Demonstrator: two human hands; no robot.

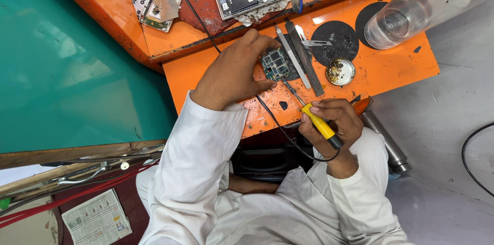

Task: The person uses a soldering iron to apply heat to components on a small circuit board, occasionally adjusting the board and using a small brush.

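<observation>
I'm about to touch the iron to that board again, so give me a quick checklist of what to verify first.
1. Left hand steadies the circuit board: ok.
2. Right hand grips the yellow-handled soldering iron firmly: ok.
3. Iron tip set on the intended spot: cannot tell, too small.
4. Black cord clear of the board: not ok, it runs under the left hand.
5. Tweezers and small tin within reach: ok.

Long white sleeves (loose, creased), seemingly a white tunic.
</observation>
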